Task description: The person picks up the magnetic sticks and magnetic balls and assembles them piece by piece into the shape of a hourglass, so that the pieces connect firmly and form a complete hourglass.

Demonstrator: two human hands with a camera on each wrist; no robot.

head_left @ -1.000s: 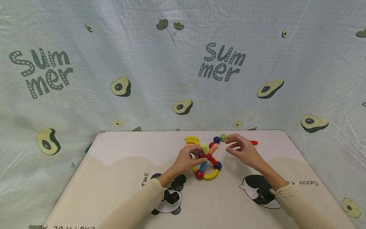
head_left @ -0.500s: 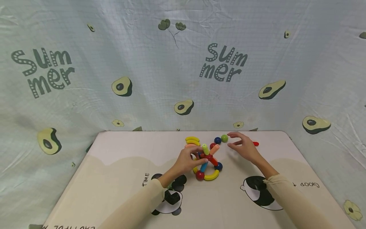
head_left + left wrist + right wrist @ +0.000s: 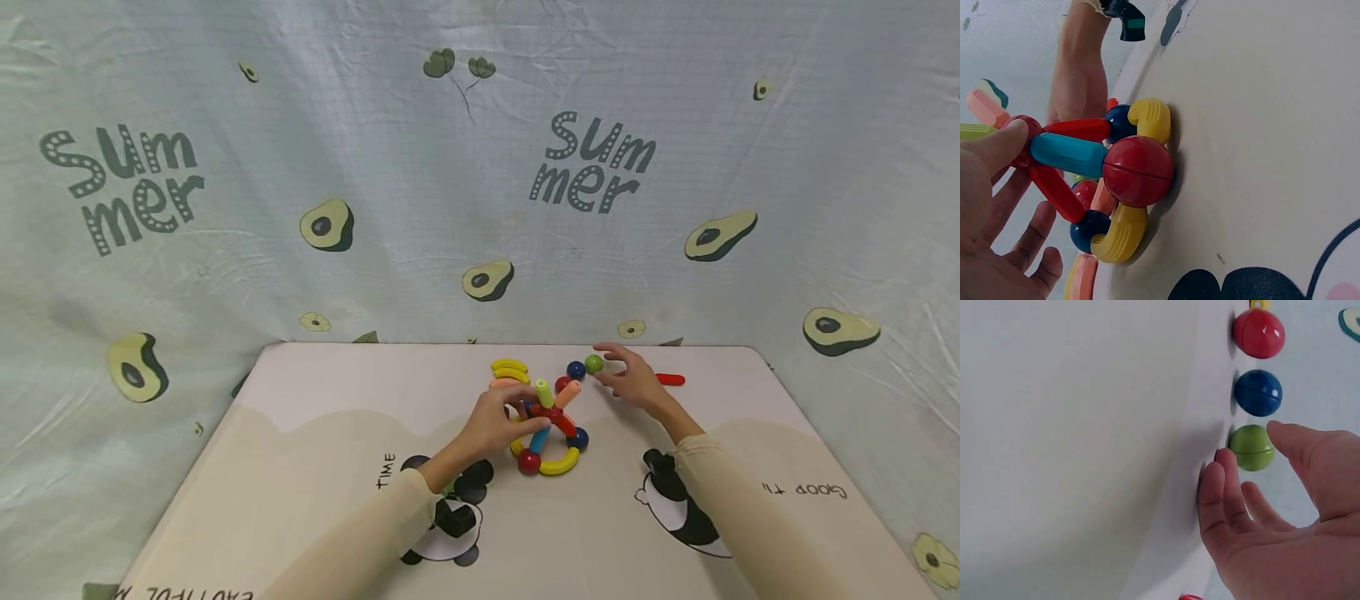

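My left hand pinches the upper red ball of a magnetic stick-and-ball structure. A lime stick and a peach stick point up from that ball. Red sticks and a blue stick slope down to a base ring of yellow curved pieces, red and navy balls. The base's lower red ball sits on the table. My right hand is at a loose green ball, thumb and fingers spread on either side of it; the right wrist view shows no clear grip.
Beside the green ball lie a loose navy ball and a red ball. Yellow curved pieces lie behind my left hand, with a peach piece. A red stick lies right of my right hand. A patterned curtain hangs behind the table.
My right hand has lowered and closed in around the green ball, its thumb moving nearer to it. The left hand still holds the structure in place. The head view has shifted slightly.
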